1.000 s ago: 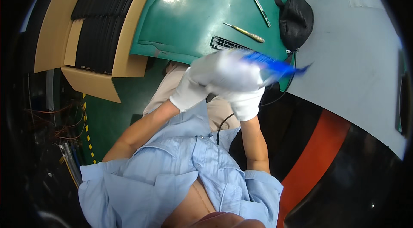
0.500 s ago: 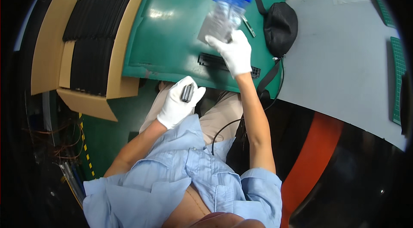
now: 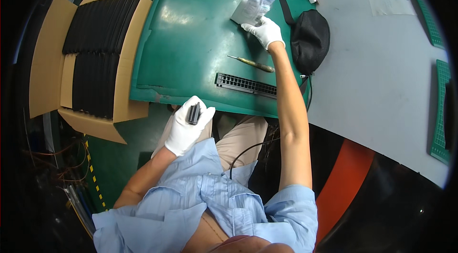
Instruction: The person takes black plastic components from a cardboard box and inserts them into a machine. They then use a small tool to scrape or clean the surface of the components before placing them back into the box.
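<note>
My left hand (image 3: pixel 185 131), in a white glove, is closed around a small black rectangular part (image 3: pixel 193 113) near the table's front edge; whether it is one piece or several pressed together I cannot tell. Farther out over the table, my gloved right hand (image 3: pixel 268 32) pinches the lower end of a clear plastic bag (image 3: pixel 256 5) with a blue top strip. The bag's contents are blurred. A screwdriver (image 3: pixel 252 63) with a yellowish-green handle lies on the green mat, nearer to me than the bag. Closer still is a long black slotted strip (image 3: pixel 244 84), its right end covered by my forearm.
An open cardboard box (image 3: pixel 67 79) packed with black flat pieces stands at the left. Right of my right hand lies a black mesh pouch (image 3: pixel 310 37) with a strap and cable. A grey tabletop (image 3: pixel 362 76) adjoins the green mat (image 3: pixel 186 57); green cutting mats (image 3: pixel 440 114) lie at its far right.
My right hand has moved away from me with the bag, uncovering the screwdriver and more of the slotted strip. The left hand still holds the black part. The whole view has shifted slightly.
</note>
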The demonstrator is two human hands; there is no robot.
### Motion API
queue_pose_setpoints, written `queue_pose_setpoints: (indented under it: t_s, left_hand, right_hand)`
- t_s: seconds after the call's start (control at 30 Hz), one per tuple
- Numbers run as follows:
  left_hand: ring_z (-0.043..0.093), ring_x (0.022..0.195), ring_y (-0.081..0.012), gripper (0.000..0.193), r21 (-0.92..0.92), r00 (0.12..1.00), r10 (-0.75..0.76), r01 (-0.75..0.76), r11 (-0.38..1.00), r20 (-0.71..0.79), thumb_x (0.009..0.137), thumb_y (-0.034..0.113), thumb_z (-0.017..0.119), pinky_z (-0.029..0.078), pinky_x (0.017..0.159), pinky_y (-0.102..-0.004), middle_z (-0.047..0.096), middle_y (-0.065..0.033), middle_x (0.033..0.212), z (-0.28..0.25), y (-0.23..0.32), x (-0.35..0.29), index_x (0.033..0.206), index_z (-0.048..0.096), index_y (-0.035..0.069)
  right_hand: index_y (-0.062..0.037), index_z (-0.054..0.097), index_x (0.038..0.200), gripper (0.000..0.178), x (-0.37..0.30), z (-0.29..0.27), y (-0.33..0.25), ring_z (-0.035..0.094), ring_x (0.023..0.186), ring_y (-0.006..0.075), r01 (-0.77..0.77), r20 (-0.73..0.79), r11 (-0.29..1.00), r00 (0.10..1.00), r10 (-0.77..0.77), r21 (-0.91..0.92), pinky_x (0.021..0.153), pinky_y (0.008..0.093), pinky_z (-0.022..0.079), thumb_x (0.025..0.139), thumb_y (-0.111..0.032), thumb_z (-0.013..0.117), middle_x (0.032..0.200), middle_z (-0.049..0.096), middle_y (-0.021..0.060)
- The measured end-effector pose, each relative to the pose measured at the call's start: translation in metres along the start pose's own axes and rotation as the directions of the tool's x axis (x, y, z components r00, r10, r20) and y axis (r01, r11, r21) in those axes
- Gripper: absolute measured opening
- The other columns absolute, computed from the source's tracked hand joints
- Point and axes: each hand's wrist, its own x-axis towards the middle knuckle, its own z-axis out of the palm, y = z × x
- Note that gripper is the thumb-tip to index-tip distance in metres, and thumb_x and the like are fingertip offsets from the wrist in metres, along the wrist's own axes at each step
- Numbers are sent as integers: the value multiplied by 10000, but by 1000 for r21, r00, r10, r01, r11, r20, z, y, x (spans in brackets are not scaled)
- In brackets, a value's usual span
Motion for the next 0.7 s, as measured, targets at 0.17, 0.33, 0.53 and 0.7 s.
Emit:
queue_pose_setpoints:
  t_s: [0.17,0.33,0.53,0.7]
  left_hand:
    - [389,644,-38,261,46,1000,3,-4,999,23,940,104,693,367,608,-226,426,46,703,2,2,3,799,478,63]
    - [408,659,-43,253,71,1000,20,-21,997,14,933,107,700,383,623,-234,444,36,711,1,-2,4,808,486,60]
    - [433,660,-71,244,104,998,30,-35,994,46,924,110,709,405,640,-251,458,13,709,3,2,6,821,496,49]
    - [458,681,-90,240,129,996,67,-73,989,52,915,113,719,419,668,-256,487,-2,737,2,-2,3,833,505,42]
  right_hand:
    - [-18,732,1011,511,7,-20,-5,668,888,209,-249,325,967,921,217,60,823,315,495,830,-496,753,991,744,51]
    - [13,728,934,625,6,-36,-14,685,889,308,-187,118,905,962,248,-383,811,363,507,856,-602,650,920,728,171]
    - [-92,623,1113,375,-32,-18,37,639,1003,388,-175,-247,736,969,11,-654,863,491,518,890,-385,694,1105,632,162]
    - [-62,594,1150,303,-39,-4,61,629,968,377,-30,-500,925,848,-178,-380,847,466,508,918,-239,675,1046,606,195]
